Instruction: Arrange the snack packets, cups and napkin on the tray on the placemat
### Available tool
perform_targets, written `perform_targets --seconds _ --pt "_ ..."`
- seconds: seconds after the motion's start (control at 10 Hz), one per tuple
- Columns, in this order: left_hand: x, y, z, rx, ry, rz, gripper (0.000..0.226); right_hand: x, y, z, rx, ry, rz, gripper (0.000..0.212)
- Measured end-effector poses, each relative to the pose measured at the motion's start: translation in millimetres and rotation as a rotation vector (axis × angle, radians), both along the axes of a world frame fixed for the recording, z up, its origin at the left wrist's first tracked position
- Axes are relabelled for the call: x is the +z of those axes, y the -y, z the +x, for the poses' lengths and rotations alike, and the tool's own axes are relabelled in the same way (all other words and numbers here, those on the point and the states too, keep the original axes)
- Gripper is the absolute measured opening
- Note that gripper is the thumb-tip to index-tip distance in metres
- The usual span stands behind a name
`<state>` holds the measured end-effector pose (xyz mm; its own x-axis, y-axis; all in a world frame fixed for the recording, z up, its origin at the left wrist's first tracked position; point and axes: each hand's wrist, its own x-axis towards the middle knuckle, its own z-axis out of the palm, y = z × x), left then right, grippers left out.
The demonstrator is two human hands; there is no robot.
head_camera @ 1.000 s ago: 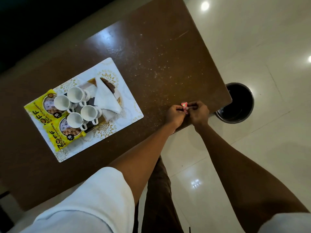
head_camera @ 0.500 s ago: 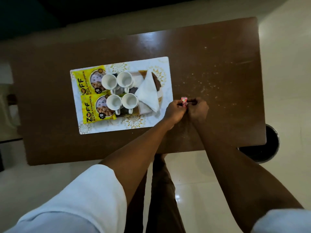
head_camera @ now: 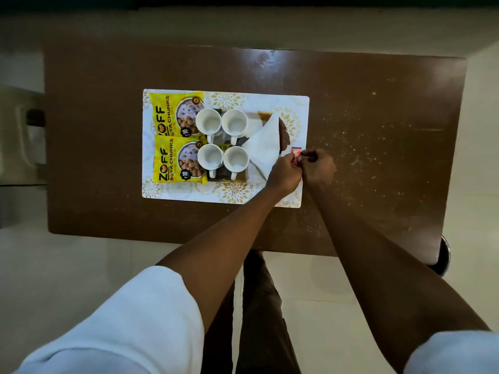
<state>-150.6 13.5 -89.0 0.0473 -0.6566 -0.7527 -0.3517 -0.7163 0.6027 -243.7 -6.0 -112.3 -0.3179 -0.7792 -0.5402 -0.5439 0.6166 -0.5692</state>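
A white placemat [head_camera: 270, 102] with gold flowers lies on the brown table [head_camera: 378, 103]. On it rests a dark tray [head_camera: 284, 133], mostly covered. Two yellow snack packets [head_camera: 168, 136] lie at the tray's left end. Several white cups [head_camera: 222, 141] stand in a square beside them. A folded white napkin [head_camera: 266, 149] lies at the right end. My left hand [head_camera: 285, 172] and my right hand [head_camera: 317, 166] meet over the placemat's right edge, both pinching a small red sachet [head_camera: 296, 155].
A dark round bin [head_camera: 444, 259] stands on the pale floor by the table's near right corner. Crumbs dot the right half of the table. A grey object [head_camera: 19, 136] sits off the table's left end. My legs are below the table edge.
My view has swung so the table lies square. Both hands, still on the red sachet, have gone from the table's edge near the bin to the placemat's right edge.
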Motion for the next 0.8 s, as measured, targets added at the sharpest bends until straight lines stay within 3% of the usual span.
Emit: perform_targets --seconds 0.6,0.8 --pt "7 1 1 -0.079 0.056 -0.029 0.039 10 -6 -3 -0.022 -0.024 -0.034 0.027" --pt "35 7 20 -0.113 0.096 -0.154 0.045 50 -9 4 0.105 0.047 -0.097 0.029"
